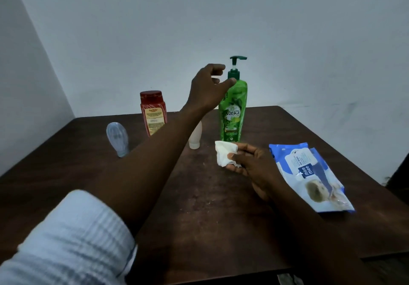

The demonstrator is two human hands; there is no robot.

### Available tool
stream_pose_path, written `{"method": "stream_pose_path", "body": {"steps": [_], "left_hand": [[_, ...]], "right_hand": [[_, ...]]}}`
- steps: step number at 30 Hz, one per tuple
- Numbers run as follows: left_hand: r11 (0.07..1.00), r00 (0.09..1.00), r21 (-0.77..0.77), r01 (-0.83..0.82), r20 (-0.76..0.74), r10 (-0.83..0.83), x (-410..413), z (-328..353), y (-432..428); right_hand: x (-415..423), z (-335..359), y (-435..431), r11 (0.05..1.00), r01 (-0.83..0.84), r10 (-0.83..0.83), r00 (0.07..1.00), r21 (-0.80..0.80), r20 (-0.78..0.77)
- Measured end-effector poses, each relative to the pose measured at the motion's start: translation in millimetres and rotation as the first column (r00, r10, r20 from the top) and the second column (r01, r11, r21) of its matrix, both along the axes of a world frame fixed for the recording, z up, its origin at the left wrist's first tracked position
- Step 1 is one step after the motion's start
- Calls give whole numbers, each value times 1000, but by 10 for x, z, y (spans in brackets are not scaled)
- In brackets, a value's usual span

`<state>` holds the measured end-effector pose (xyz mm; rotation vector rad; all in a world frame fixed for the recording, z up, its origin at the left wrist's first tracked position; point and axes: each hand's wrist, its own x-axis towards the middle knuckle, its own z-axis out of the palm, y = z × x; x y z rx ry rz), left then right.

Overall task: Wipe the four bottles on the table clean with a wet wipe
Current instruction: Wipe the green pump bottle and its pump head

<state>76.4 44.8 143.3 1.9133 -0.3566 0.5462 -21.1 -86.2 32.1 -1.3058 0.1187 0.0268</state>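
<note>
A: Left hand?

B: Arm stretched forward across the bench, hand raised to the neck of the green pump bottle. Fingers are half curled in a loose C, with the thumb tip at the collar under the pump. They aren't closed round it, and there's a gap between fingers and thumb. A pale ribbed sleeve is pushed up at the elbow.

A: Right hand?

B: Low over the bench in front of the green bottle, palm turned inward. It pinches a crumpled white wet wipe between thumb and fingertips. Can't tell if the wipe touches the bench.

A: Bottles?

B: All four are at the far side. The green one is upright, tallest and furthest right. The white bottle stands on its cap just left of it, partly hidden by the left forearm. The red bottle is upright, further left and back. The clear bottle stands on its cap, furthest left.

A: Anything else?

B: A blue-and-white wipes pack lies flat to the right of the right hand.
</note>
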Motion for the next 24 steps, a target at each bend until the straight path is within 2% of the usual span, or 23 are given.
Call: {"method": "stream_pose_path", "body": {"steps": [4,8,13,17,21,24], "left_hand": [[996,991,55,71,-120,-64,277,48,-163],[992,985,68,103,-146,-92,367,55,-230],[991,993,79,104,-70,-98,327,63,-151],[990,993,77,118,-7,-118,143,71,9],[988,987,6,157,-32,-157,-109,101,299],[974,970,-32,223,-88,-225,-351,116,526]], "right_hand": [[2,-2,-13,1000,16,-16,1000,-5,-6],[9,-6,-16,999,26,-26,1000,-23,0],[49,-26,-39,999,37,-37,999,-40,1],[16,-16,-43,996,68,-64,996,-61,67],[-85,66,-54,995,69,-84,974,76,213],[-236,189,-99,960,-28,-68,942,278,329]]}}
